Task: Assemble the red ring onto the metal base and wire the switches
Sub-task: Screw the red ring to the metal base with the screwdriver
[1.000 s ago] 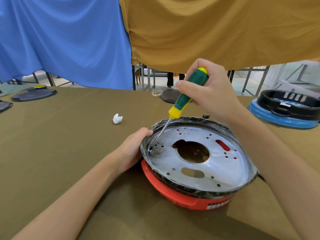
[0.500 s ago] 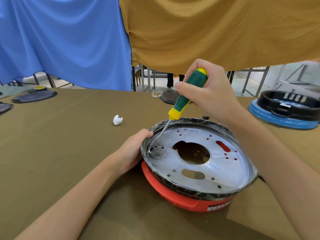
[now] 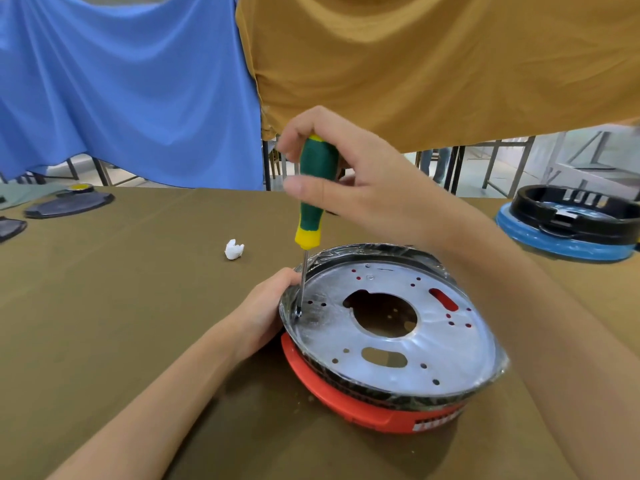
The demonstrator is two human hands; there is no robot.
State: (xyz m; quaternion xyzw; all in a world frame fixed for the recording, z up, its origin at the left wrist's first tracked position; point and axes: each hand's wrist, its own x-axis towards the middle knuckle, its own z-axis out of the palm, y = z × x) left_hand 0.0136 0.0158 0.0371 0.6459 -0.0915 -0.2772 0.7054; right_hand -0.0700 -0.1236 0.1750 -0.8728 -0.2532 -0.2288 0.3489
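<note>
The round metal base point(image 3: 446, 348), wrapped in clear film, lies tilted on top of the red ring point(image 3: 346, 400) on the brown table. My right hand point(image 3: 360, 188) grips a green and yellow screwdriver point(image 3: 311, 199) by its handle. The shaft stands nearly upright with its tip on the base's left edge, at a small hole. My left hand point(image 3: 263, 313) holds the left rim of the base, with the thumb on top of the rim and the other fingers hidden beneath.
A small white plastic piece point(image 3: 234, 250) lies on the table behind my left hand. A black ring on a blue base point(image 3: 568, 226) sits at the far right. Dark flat parts point(image 3: 69, 206) lie at the far left. Blue and tan cloths hang behind.
My right hand has swung the screwdriver from a slant to nearly upright, its tip staying at the same hole. My left hand has kept its hold on the rim.
</note>
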